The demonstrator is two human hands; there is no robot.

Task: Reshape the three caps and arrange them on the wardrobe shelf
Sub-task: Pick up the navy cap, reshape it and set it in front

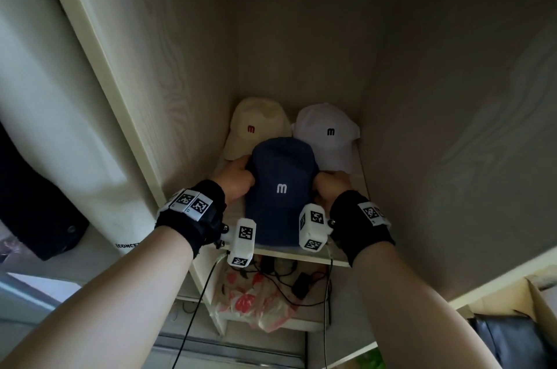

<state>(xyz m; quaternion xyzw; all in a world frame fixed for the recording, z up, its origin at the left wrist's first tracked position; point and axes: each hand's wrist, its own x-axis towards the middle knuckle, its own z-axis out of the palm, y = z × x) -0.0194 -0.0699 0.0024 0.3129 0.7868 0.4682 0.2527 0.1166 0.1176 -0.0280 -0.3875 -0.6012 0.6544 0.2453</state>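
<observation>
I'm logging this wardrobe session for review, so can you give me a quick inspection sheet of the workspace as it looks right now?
Surface: pale wardrobe shelf, bare strip at its right edge.
Job's things: beige cap back left, white cap back right, navy cap in front, overlapping both brims.
Clutter: nothing seen on the shelf.
Hands: left hand and right hand grip opposite sides of the navy cap.
Cables: thin cords hang from the wrist gear; black wires lie below.
Surroundings: floral bag on the lower shelf, cardboard box at right.
</observation>
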